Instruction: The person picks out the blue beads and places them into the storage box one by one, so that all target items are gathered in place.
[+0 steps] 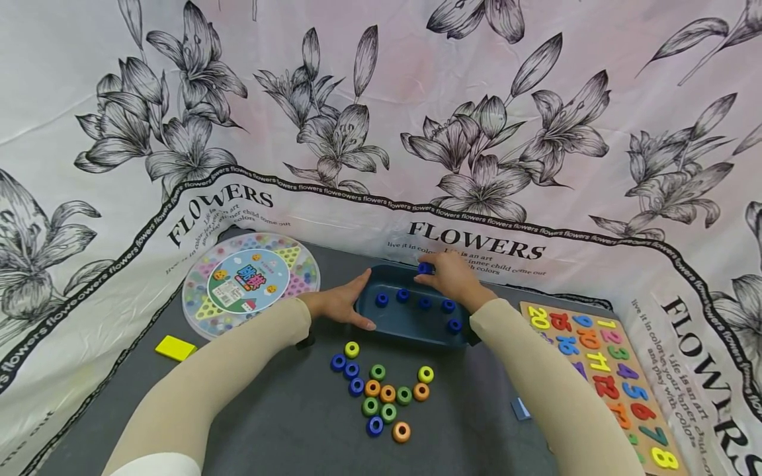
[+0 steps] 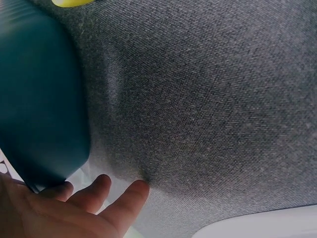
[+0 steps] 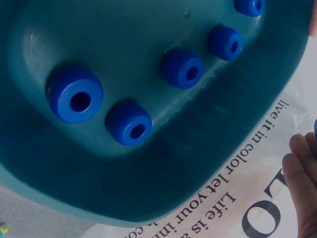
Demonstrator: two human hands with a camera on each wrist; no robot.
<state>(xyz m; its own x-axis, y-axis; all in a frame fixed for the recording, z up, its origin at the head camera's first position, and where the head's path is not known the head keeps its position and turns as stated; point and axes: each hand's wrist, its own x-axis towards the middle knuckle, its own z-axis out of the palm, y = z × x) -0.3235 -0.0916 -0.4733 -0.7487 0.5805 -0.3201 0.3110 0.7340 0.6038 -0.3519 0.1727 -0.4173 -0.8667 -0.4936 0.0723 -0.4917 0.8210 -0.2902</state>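
Note:
My right hand [image 1: 454,277] pinches a blue bead [image 1: 425,268] at the far rim of a dark teal tray [image 1: 411,329]. Inside the tray several blue beads [image 3: 76,94] stand apart with their holes showing. In the right wrist view only fingers of that hand [image 3: 303,171] show at the right edge, the held bead mostly cut off. Around the tray's left end, my left hand [image 1: 342,302] rests with its fingers extended and the thumb spread toward the near side. The left wrist view has these fingers [image 2: 124,203] beside the tray's corner.
Loose blue, green, orange and yellow beads [image 1: 387,395] lie on the grey table in front of the tray. A round box of colourful beads [image 1: 303,264] sits back left, with a yellow block [image 1: 175,348] nearby. A number board [image 1: 601,317] and a blue piece [image 1: 520,409] are at right.

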